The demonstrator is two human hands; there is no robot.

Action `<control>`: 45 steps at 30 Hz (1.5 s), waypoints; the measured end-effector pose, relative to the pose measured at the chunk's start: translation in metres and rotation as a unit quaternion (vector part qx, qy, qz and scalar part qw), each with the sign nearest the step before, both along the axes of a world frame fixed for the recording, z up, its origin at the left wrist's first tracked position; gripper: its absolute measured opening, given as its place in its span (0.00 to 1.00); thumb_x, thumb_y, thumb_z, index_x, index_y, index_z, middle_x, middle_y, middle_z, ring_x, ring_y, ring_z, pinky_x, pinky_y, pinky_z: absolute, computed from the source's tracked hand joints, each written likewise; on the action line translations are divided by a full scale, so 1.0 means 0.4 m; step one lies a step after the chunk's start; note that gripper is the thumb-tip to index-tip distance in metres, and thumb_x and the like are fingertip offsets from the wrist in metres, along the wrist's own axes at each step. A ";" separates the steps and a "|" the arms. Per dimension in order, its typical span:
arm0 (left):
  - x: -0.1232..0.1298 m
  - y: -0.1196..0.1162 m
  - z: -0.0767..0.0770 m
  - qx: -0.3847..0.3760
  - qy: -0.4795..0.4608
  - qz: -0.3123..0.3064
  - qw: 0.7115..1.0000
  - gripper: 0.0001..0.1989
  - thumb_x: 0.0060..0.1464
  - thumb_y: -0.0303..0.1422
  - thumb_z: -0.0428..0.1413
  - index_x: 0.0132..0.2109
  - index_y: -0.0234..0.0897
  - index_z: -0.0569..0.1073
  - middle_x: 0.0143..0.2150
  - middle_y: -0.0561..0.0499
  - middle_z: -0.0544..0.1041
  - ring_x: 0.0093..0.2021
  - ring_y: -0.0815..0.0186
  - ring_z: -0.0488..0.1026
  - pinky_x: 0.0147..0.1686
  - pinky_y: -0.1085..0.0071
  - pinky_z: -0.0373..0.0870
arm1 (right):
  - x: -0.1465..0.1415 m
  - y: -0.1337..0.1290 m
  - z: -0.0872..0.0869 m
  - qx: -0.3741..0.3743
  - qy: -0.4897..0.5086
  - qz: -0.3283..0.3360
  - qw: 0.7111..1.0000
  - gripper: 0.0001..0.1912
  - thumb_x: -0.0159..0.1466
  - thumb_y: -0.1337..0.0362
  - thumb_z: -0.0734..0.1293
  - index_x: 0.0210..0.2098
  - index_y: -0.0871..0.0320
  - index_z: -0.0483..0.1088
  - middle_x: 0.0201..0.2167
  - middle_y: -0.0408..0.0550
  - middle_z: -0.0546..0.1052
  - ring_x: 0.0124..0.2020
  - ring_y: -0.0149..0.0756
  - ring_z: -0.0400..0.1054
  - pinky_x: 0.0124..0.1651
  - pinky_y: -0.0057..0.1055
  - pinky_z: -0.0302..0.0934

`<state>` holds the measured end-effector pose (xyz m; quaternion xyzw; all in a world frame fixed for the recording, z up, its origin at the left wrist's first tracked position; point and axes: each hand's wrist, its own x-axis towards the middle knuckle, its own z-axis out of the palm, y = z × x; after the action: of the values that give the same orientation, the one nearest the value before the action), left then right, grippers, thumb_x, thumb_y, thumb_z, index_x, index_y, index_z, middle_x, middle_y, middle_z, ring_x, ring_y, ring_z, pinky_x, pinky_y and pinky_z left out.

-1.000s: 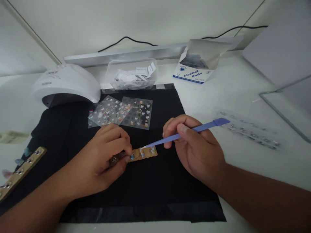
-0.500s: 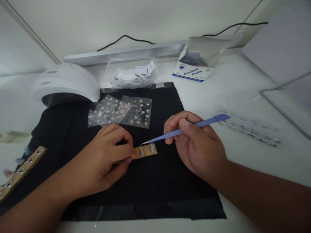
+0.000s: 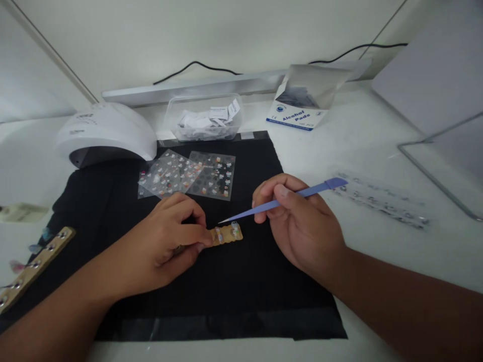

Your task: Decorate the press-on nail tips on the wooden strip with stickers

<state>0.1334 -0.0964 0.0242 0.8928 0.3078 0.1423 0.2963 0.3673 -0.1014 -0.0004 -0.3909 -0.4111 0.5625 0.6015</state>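
Note:
My left hand (image 3: 169, 241) pinches the left end of a small tan wavy-edged strip (image 3: 227, 235) over the black mat (image 3: 226, 291). Small shiny pieces sit on the strip's right part; its left part is hidden by my fingers. Purple tweezers (image 3: 269, 204) are held in my right hand (image 3: 298, 216), their pale tip pointing left, just above the strip. Whether the tip touches anything cannot be told. Clear sticker sheets (image 3: 213, 176) with small printed figures lie overlapped on the mat beyond my hands.
A white dome lamp (image 3: 107, 130) stands back left, beside a clear tub of packets (image 3: 206, 120). An alcohol pads box (image 3: 296, 113) is back right. At left lies a wooden holder (image 3: 41, 261) with sticks; a clear patterned strip (image 3: 381, 201) lies at right.
The view has shifted slightly. Both hands keep their grips, and the tweezers stay in nearly the same place over the strip.

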 end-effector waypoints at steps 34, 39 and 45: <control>0.006 0.007 -0.009 -0.013 -0.023 -0.014 1.000 0.11 0.59 0.20 0.53 0.40 0.39 0.75 0.41 0.51 0.73 0.46 0.62 0.68 0.50 0.61 0.60 | 0.032 0.050 0.000 0.007 -0.043 -0.046 0.998 0.13 0.63 0.58 0.67 0.23 0.56 0.71 0.22 0.42 0.72 0.24 0.31 0.65 0.31 0.31 0.59; 0.005 0.010 -0.013 -0.008 -0.023 -0.019 1.000 0.12 0.58 0.19 0.53 0.41 0.40 0.74 0.42 0.51 0.72 0.46 0.62 0.67 0.50 0.61 0.60 | 0.032 0.054 0.001 0.001 -0.041 -0.045 0.998 0.13 0.62 0.58 0.67 0.24 0.57 0.72 0.21 0.42 0.72 0.24 0.31 0.66 0.31 0.30 0.59; 0.005 0.009 -0.014 0.006 -0.033 -0.024 0.999 0.11 0.61 0.21 0.52 0.42 0.40 0.76 0.42 0.50 0.72 0.46 0.62 0.68 0.50 0.61 0.61 | 0.031 0.054 0.001 0.004 -0.042 -0.046 0.998 0.13 0.62 0.57 0.69 0.24 0.57 0.72 0.22 0.42 0.71 0.24 0.31 0.66 0.31 0.31 0.61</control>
<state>0.1352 -0.0926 0.0184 0.8964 0.2761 0.1659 0.3045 0.3798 -0.0797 -0.0001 -0.4304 -0.4196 0.5154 0.6108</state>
